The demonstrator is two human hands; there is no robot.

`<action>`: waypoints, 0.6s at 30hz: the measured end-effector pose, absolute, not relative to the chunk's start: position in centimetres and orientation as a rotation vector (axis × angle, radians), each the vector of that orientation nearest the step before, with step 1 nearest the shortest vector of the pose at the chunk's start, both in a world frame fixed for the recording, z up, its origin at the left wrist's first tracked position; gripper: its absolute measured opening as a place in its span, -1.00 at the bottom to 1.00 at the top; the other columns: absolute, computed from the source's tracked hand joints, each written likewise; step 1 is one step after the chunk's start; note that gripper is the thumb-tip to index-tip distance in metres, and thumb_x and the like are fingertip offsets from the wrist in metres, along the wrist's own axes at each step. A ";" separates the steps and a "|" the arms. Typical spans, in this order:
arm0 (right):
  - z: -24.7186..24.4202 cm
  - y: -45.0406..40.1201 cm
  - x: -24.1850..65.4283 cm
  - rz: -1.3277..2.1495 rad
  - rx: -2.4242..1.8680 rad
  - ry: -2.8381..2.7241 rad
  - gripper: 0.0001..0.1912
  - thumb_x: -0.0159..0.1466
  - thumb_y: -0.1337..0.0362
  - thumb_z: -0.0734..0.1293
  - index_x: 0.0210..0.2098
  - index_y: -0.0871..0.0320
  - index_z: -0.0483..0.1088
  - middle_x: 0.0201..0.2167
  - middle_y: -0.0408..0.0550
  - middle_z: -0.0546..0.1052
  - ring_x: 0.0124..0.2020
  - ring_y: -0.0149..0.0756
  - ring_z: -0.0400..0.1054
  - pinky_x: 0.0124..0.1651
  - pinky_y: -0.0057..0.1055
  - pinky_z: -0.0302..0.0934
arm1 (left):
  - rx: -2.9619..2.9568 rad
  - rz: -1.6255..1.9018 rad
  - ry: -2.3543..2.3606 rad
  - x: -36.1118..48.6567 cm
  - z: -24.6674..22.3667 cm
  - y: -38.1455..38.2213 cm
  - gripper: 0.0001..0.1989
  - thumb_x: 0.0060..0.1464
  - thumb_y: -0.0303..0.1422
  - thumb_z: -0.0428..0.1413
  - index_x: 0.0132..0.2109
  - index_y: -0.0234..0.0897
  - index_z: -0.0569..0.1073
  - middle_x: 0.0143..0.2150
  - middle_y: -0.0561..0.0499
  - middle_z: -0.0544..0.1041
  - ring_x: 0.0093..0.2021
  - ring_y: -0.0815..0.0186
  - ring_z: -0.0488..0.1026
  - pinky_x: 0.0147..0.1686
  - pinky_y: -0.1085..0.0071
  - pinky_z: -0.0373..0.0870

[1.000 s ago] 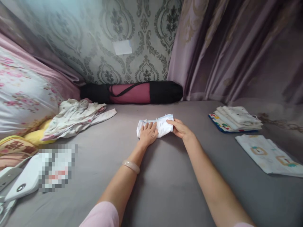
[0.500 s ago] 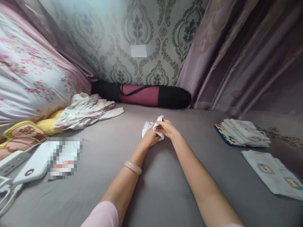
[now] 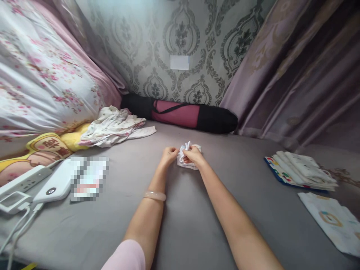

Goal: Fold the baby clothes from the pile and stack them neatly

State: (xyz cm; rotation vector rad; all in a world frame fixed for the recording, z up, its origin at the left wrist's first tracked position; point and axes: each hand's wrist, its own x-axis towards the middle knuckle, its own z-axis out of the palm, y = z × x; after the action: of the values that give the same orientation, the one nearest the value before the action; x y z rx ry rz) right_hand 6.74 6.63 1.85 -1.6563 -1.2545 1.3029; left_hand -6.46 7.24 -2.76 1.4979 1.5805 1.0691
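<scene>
A small crumpled white cloth (image 3: 185,163) lies bunched on the grey sheet (image 3: 185,213), in the middle of the view. My right hand (image 3: 194,155) is closed on it, pinching a gathered part that stands up. At the cloth's left edge is my left hand (image 3: 170,154), its fingers pressed together and touching the fabric. A pale bangle sits on my left forearm. The fingertips of both hands are small in view and partly hidden by the cloth.
Folded cloths (image 3: 305,168) are stacked at the right, with a printed white cloth (image 3: 332,221) nearer. A rumpled patterned garment (image 3: 112,127), a power bank (image 3: 56,183) and a power strip (image 3: 28,180) lie left. A black and maroon bag (image 3: 180,113) rests along the wall.
My left hand has moved from over the cloth to its left edge. My right hand still grips the cloth. The camera view has shifted, moving the surroundings within the frame.
</scene>
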 end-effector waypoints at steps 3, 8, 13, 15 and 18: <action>1.0 6.8 6.6 1.276 -1.693 -1.269 -0.69 0.20 0.32 0.39 -0.08 0.28 0.35 -0.74 -0.22 0.40 -0.74 -0.37 0.33 -0.68 -0.54 0.26 | 1.506 1.038 1.569 -6.1 -3.0 7.3 -0.70 0.03 -0.25 0.03 -0.45 -0.40 0.51 -0.62 0.11 0.30 -0.52 0.41 0.24 -0.52 0.53 0.12; 0.0 7.2 6.7 1.277 -1.699 -1.229 -0.53 0.24 0.28 0.37 0.10 0.28 0.25 -0.67 -0.23 0.43 -0.72 -0.38 0.36 -0.64 -0.52 0.31 | 1.516 1.005 1.591 -6.0 -3.0 7.2 -0.62 0.06 -0.20 0.01 -0.57 -0.37 0.43 -0.68 0.15 0.13 -0.56 0.43 0.14 -0.56 0.52 0.02; 1.0 7.1 7.5 1.338 -1.656 -1.183 -0.73 0.31 0.25 0.30 -0.05 0.28 0.35 -0.52 -0.06 0.51 -0.62 -0.34 0.45 -0.53 -0.45 0.38 | 1.559 0.990 1.598 -6.0 -2.7 6.7 -0.68 0.00 -0.19 0.10 -0.47 -0.39 0.52 -0.65 0.11 0.27 -0.53 0.40 0.23 -0.53 0.51 0.10; 1.9 7.1 8.4 1.282 -1.637 -1.191 -0.80 0.35 0.31 0.21 -0.10 0.27 0.37 -0.36 0.06 0.56 -0.52 -0.34 0.50 -0.44 -0.43 0.40 | 1.569 0.975 1.599 -5.9 -2.6 6.6 -0.71 -0.02 -0.22 0.12 -0.42 -0.40 0.55 -0.62 0.08 0.34 -0.51 0.38 0.28 -0.52 0.51 0.14; 2.8 7.3 10.3 0.921 -1.676 -1.351 -0.72 0.36 0.38 0.11 -0.06 0.21 0.40 -0.09 0.11 0.55 -0.20 -0.31 0.52 -0.14 -0.38 0.39 | 1.572 0.963 1.609 -5.9 -2.5 6.5 -0.74 -0.03 -0.26 0.13 -0.38 -0.40 0.58 -0.59 0.05 0.39 -0.48 0.36 0.33 -0.50 0.52 0.17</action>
State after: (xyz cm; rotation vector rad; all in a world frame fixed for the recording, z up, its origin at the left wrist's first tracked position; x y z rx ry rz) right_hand 10.30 7.32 2.82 -1.6763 -1.3509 0.9214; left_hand -5.88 6.52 -2.54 1.5720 1.6086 0.9628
